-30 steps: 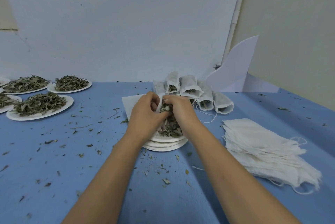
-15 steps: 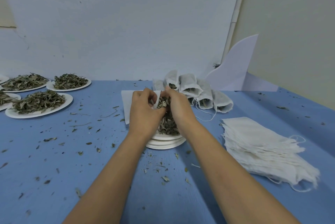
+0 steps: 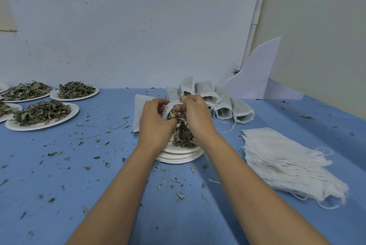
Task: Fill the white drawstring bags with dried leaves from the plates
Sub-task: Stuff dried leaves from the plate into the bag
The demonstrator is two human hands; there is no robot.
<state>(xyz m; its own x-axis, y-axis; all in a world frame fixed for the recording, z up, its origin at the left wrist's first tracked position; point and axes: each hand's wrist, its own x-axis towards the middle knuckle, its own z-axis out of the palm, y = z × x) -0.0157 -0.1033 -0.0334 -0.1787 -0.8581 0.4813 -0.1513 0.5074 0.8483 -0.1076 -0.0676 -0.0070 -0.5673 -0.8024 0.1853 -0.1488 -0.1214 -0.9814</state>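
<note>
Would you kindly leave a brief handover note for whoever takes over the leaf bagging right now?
Left hand grips the open bag by its mouth. Right hand pinches the opposite rim.
The bag hangs over the leaves on the stacked plates.
Done: several filled bags lie behind the plates.
Left: finish this bag, then the empty bags piled on the right. More full plates sit far left.

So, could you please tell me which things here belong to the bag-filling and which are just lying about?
In use: left hand, right hand, open bag, leaves on stacked plates, empty bags, filled bags, spare leaf plates.
Lying about: white board, leaf scraps.
</note>
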